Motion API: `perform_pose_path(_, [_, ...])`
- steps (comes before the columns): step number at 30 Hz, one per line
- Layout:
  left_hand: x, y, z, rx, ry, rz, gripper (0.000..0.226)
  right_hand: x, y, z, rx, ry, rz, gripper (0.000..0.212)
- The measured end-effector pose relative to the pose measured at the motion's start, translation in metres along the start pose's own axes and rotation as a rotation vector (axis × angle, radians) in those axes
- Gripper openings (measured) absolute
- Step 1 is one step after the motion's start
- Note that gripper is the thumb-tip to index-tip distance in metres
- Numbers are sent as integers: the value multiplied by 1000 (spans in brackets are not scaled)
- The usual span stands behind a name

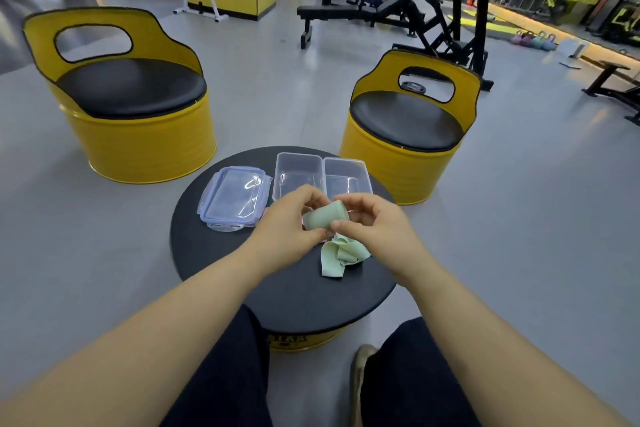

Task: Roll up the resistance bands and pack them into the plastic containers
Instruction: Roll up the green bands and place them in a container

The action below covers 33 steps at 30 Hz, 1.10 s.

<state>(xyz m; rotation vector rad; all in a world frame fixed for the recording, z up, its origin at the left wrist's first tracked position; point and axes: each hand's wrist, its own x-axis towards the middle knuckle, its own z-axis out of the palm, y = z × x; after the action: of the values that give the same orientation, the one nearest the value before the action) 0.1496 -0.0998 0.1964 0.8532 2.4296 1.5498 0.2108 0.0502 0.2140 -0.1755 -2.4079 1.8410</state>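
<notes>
Above the round black table (242, 270), a half-rolled green band (325, 220) is pinched by left hand (294, 224) and right hand (372, 222), its tail (337, 258) trailing on the tabletop; tension is best kept even, edges aligned.

Both forearms (173, 315) are bare up to the left hand (291, 229) and right hand (377, 222). Dark navy trousers (225, 374) cover both legs (one tan shoe (360, 362) shows between them, low down).

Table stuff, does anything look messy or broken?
Nothing is broken or spilled. The only messy bit is the green band: the left hand and right hand hold its rolled part, and its loose end lies crumpled on the table.
</notes>
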Motion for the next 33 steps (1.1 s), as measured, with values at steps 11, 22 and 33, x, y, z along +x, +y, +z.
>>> perform_pose_path(11, [78, -121, 35, -83, -226, -370, 23, 91, 129, -7, 86, 16, 241, 20])
perform_pose_path(22, [225, -281, 36, 873, -229, -138, 33, 213, 221, -15, 265, 197, 361, 21])
perform_pose_path(33, [246, -272, 17, 544, -44, 19, 15, 222, 261, 41, 40, -165, 402, 21])
